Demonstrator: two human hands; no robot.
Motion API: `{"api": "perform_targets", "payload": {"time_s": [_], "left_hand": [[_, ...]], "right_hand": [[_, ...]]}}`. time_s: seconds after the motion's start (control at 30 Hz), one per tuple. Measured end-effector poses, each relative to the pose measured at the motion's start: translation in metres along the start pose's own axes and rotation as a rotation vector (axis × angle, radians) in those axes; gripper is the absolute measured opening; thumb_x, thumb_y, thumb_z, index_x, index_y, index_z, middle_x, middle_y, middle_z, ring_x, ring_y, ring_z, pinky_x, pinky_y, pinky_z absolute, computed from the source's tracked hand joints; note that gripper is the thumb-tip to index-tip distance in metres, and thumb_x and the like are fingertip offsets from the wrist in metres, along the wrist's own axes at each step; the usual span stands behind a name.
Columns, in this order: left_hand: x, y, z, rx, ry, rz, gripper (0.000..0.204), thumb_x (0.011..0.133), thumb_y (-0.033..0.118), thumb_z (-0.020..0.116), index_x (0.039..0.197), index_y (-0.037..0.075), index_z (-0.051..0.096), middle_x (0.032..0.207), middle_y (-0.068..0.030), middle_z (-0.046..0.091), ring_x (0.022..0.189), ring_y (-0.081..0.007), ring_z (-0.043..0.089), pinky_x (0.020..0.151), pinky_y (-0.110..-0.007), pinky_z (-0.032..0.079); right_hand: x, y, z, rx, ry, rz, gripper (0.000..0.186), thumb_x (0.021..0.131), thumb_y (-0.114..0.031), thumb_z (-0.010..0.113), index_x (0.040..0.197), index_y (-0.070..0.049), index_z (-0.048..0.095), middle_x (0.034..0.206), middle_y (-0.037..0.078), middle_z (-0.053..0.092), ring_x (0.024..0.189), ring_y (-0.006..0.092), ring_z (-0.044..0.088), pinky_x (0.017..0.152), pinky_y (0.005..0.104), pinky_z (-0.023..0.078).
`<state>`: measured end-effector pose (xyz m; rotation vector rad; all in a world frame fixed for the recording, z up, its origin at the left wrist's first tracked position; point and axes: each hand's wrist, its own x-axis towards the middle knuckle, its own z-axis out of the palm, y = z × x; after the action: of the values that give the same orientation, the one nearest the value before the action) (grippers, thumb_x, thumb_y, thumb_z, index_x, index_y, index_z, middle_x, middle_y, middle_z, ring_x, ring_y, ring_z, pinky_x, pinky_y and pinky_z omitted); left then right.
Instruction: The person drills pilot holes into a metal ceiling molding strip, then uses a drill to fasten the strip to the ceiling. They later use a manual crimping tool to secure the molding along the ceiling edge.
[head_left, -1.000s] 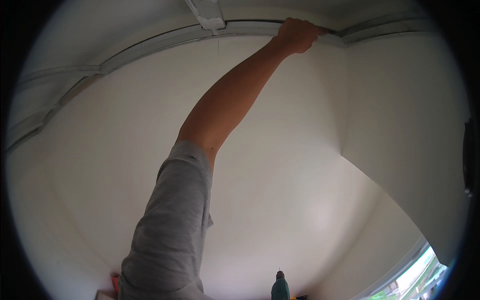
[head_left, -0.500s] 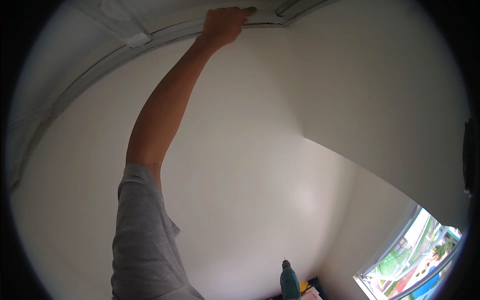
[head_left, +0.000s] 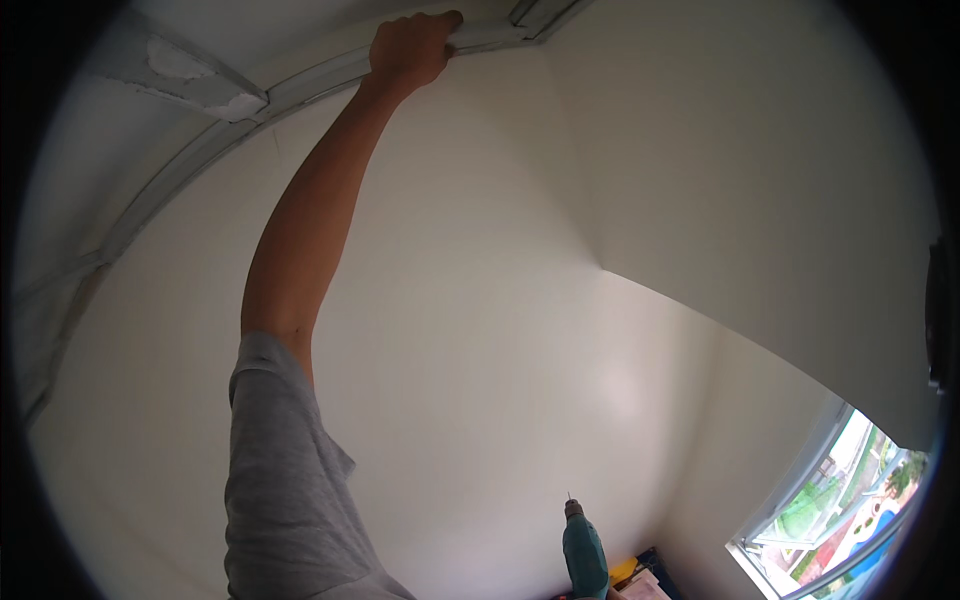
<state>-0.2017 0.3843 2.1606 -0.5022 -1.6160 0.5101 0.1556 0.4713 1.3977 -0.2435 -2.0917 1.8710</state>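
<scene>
My left hand (head_left: 410, 52) is raised high at the top, its fingers curled over the grey metal channel (head_left: 325, 78) that runs along where the wall meets the ceiling. The forearm and a grey sleeve lead down from it to the lower left. At the bottom, a teal power drill (head_left: 584, 553) points upward with a thin bit in its chuck. Beside the drill's lower end a sliver of my right hand (head_left: 613, 594) shows at the picture edge; most of it is cut off, and the drill stands upright in its hold.
A pale wall (head_left: 450, 300) fills the middle, meeting another wall panel (head_left: 760, 180) on the right. A crossing ceiling bar (head_left: 205, 85) with white patches joins the channel at upper left. A window (head_left: 830, 510) is at lower right. Yellow and pinkish items (head_left: 645, 585) lie below the drill.
The view has shifted, so my left hand and the channel sit a little further left in the picture. The drill appears slightly higher and further right. My left hand stays on the channel.
</scene>
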Motion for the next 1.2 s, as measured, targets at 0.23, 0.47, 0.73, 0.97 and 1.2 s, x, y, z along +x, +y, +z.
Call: {"api": "perform_targets", "payload": {"time_s": [0.23, 0.47, 0.73, 0.97, 1.2], "left_hand": [[0.01, 0.019, -0.018, -0.017, -0.067, -0.125, 0.028, 0.082, 0.025, 0.08, 0.099, 0.004, 0.074, 0.101, -0.0166, 0.075, 0.098, -0.0336, 0.073, 0.084, -0.048, 0.056], [-0.021, 0.058, -0.086, -0.101, 0.046, -0.167, 0.029, 0.081, 0.027, 0.081, 0.098, 0.004, 0.074, 0.102, -0.0182, 0.074, 0.1, -0.0352, 0.072, 0.086, -0.045, 0.056], [-0.112, 0.079, -0.111, -0.097, -0.138, -0.044, 0.03, 0.086, 0.012, 0.072, 0.115, 0.0, 0.07, 0.116, -0.0222, 0.07, 0.111, -0.0385, 0.068, 0.096, -0.047, 0.055], [-0.208, 0.122, -0.093, -0.019, -0.216, -0.037, 0.043, 0.084, 0.028, 0.08, 0.115, 0.001, 0.07, 0.121, -0.0208, 0.068, 0.115, -0.0378, 0.065, 0.098, -0.047, 0.054], [-0.289, 0.153, -0.088, 0.066, -0.096, 0.03, 0.043, 0.082, 0.033, 0.082, 0.11, 0.002, 0.071, 0.114, -0.02, 0.071, 0.109, -0.0388, 0.067, 0.094, -0.047, 0.054]], "right_hand": [[0.048, 0.027, 0.006, 0.021, -0.076, -0.089, 0.04, 0.078, -0.011, 0.08, 0.113, 0.002, 0.064, 0.093, 0.013, 0.07, 0.081, 0.0227, 0.068, 0.073, 0.0389, 0.056], [0.053, -0.004, 0.001, 0.32, -0.021, -0.161, 0.046, 0.079, -0.006, 0.083, 0.118, 0.004, 0.06, 0.098, 0.012, 0.068, 0.082, 0.0156, 0.066, 0.069, 0.0329, 0.057], [0.066, -0.05, -0.002, 0.623, -0.171, -0.647, 0.047, 0.09, -0.026, 0.066, 0.122, 0.007, 0.058, 0.089, 0.014, 0.065, 0.061, 0.0175, 0.064, 0.057, 0.0309, 0.052], [0.103, -0.035, 0.046, 0.683, -0.178, -0.836, 0.066, 0.099, -0.033, 0.063, 0.139, 0.015, 0.044, 0.115, 0.029, 0.064, 0.073, 0.0235, 0.069, 0.063, 0.0336, 0.056], [0.154, -0.057, 0.092, 1.2, -0.228, -0.892, 0.047, 0.091, -0.01, 0.061, 0.132, 0.011, 0.051, 0.121, 0.023, 0.062, 0.073, 0.023, 0.067, 0.063, 0.0334, 0.055]]}}
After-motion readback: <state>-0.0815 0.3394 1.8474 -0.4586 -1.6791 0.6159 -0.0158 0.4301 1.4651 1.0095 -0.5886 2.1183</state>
